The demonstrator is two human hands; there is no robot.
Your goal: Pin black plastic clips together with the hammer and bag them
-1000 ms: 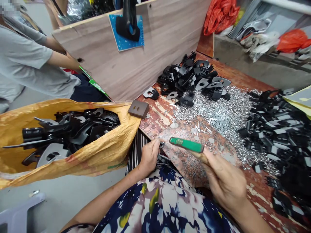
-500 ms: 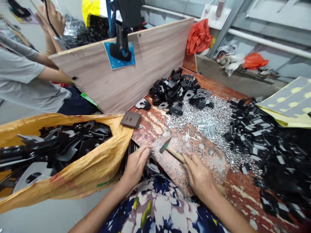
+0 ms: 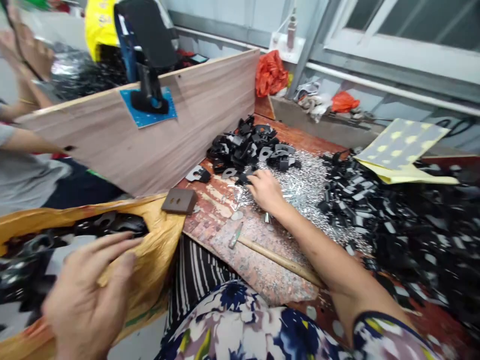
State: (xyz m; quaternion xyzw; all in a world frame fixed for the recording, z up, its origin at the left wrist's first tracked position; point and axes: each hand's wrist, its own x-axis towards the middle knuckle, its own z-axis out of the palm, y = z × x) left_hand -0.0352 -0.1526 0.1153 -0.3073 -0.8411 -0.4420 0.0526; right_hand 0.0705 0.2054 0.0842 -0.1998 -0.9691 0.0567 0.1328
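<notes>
Lying across the speckled slab (image 3: 258, 276): one hammer (image 3: 279, 258), wooden-handled, handle end partly hidden behind the right forearm. Beyond the hammer's head: right hand (image 3: 266, 191), curled palm down, fingertips at a black part (image 3: 243, 179) along the near edge of the pile of black parts (image 3: 240, 150); cannot tell whether pinched or merely touched. Left of the hammer: left hand (image 3: 92, 295), blurred, over the yellow sack (image 3: 163, 250) of larger black pieces (image 3: 108, 223), released, fingers extended, thumb apart. Left of the hammer's head, at the sack's edge: brown block (image 3: 179, 201), two small marks on top. Beyond the hammer's handle: loose silver pins (image 3: 313, 175), spread thickly. Right of the hammer: wide heap of black clips (image 3: 405, 235), under a folded dotted sheet (image 3: 401, 142) at the far side.
</notes>
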